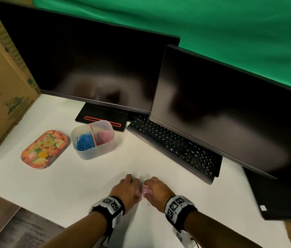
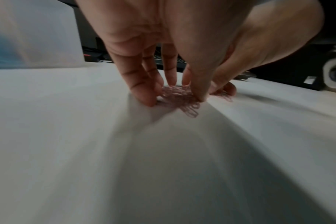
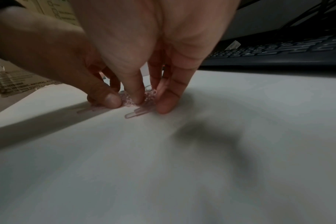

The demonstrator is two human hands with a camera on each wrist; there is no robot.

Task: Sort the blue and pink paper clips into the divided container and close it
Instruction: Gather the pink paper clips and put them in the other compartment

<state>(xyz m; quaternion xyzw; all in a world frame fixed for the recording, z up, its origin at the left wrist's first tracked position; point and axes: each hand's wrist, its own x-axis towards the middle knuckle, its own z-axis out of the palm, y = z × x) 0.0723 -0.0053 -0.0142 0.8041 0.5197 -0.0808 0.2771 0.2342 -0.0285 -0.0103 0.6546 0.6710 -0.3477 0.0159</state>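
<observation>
Both hands meet over a small heap of pink wire paper clips (image 1: 143,190) on the near white tabletop (image 1: 80,179) — left hand (image 1: 127,189) and right hand (image 1: 156,191) each pinch into it with curled fingertips. The translucent divided plastic container (image 1: 94,151) stands open, well apart to the far left, blue paper clips (image 1: 85,141) left of its divider, pink right — its flowered lid (image 1: 43,149) beside it.

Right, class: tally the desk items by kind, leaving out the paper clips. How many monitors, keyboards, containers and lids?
Monitors: 2
Keyboards: 1
Divided containers: 1
Floral lids: 1
Total: 5
</observation>
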